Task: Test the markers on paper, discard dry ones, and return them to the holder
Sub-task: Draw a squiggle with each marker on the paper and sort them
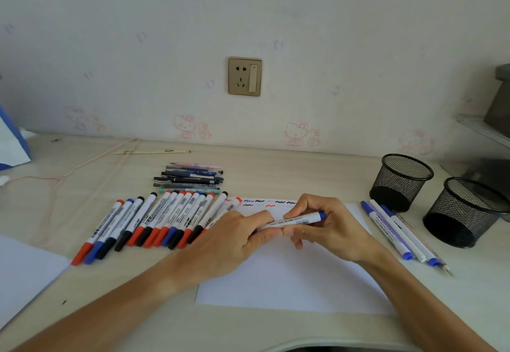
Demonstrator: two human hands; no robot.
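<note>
Both hands held one blue marker (294,220) level above the paper (289,277), long axis left-right, left hand (234,238) gripping its cap end, right hand (323,224) pinching the barrel.

A home study desk (276,158), cartoon-cat wallpaper (190,126) behind its far edge, a gold wall socket (245,76) above.

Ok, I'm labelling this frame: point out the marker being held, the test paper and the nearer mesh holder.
held marker (299,220), head view, white barrel between the hands.
test paper (289,282), head view, blank lower area.
nearer mesh holder (466,219), head view, front wall.
</note>
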